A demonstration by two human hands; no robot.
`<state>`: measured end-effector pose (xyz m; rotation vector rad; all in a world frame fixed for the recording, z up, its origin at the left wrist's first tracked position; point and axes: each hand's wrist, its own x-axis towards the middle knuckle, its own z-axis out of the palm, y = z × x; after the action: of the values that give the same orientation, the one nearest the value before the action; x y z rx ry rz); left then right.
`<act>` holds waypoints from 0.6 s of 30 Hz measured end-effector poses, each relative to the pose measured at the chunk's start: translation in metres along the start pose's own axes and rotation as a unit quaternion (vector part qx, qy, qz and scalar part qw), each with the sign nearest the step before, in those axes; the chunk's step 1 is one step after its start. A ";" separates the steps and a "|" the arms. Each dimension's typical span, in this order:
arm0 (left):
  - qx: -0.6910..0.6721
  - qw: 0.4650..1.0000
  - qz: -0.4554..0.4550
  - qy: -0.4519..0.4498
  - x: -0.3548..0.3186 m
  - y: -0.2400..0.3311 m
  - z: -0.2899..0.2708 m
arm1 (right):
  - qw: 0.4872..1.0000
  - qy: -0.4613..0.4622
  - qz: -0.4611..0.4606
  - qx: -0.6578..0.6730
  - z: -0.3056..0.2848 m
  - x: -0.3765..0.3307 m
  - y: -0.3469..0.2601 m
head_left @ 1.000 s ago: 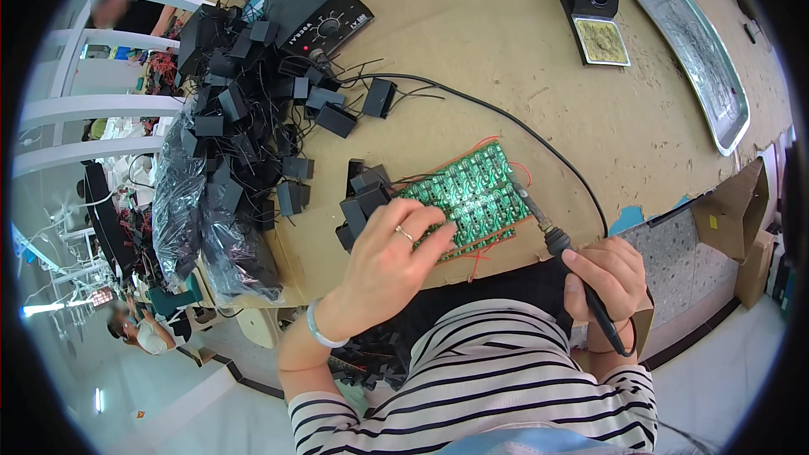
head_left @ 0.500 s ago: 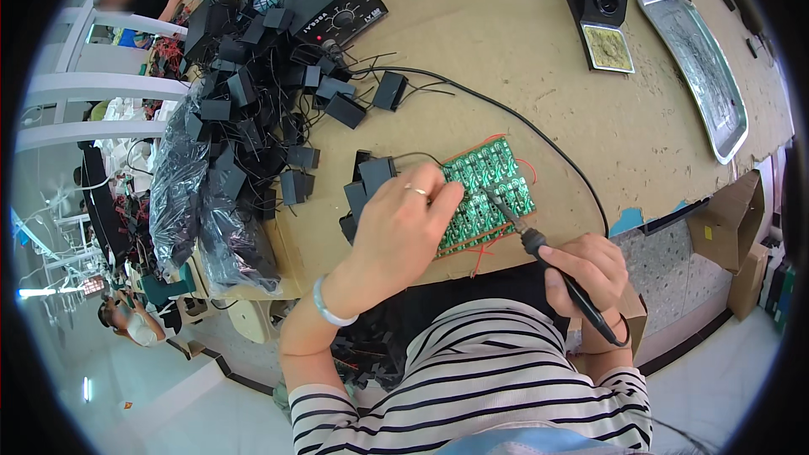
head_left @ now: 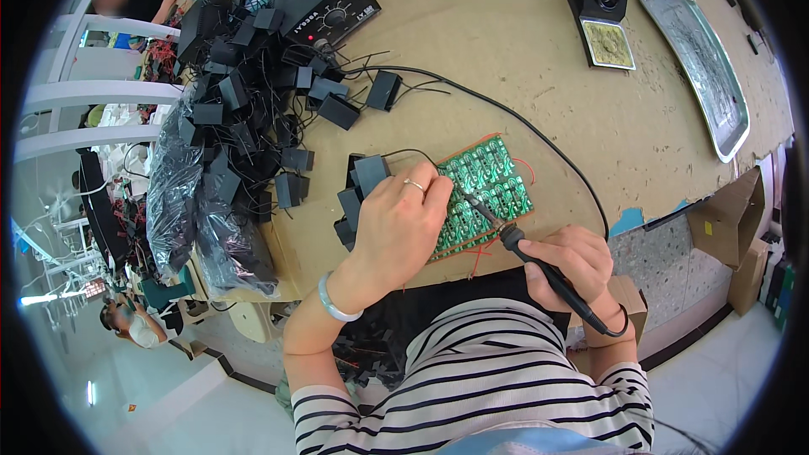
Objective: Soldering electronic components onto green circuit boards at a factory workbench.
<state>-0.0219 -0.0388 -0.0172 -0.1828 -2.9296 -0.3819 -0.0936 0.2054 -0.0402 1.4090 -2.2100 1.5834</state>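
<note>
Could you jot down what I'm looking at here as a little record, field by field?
Setting: tan workbench
Left hand: rests on a green circuit board, beside small black box parts
Right hand: grips a soldering iron, tip down on the board
Left of board: heap of black wired parts, plastic bags
Far side: black soldering station, iron stand with sponge, metal tray
Right edge: cardboard boxes

Green circuit board, black soldering iron, striped shirt.
</note>
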 end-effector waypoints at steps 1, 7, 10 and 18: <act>0.001 1.000 -0.012 -0.005 0.000 0.001 0.000 | 1.000 -0.005 -0.003 -0.004 -0.001 0.001 -0.001; 0.007 1.000 -0.009 0.010 0.001 0.001 0.005 | 0.997 -0.028 -0.046 -0.049 -0.001 0.004 -0.005; 0.008 1.000 -0.009 0.009 0.001 0.003 0.004 | 0.995 -0.038 -0.061 -0.064 0.001 0.003 -0.007; 0.014 1.000 -0.012 0.011 0.002 0.005 0.005 | 0.997 -0.001 -0.050 -0.062 -0.011 -0.003 -0.010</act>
<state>-0.0239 -0.0327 -0.0202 -0.1386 -2.9156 -0.3444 -0.0893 0.2155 -0.0299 1.4613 -2.1597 1.3882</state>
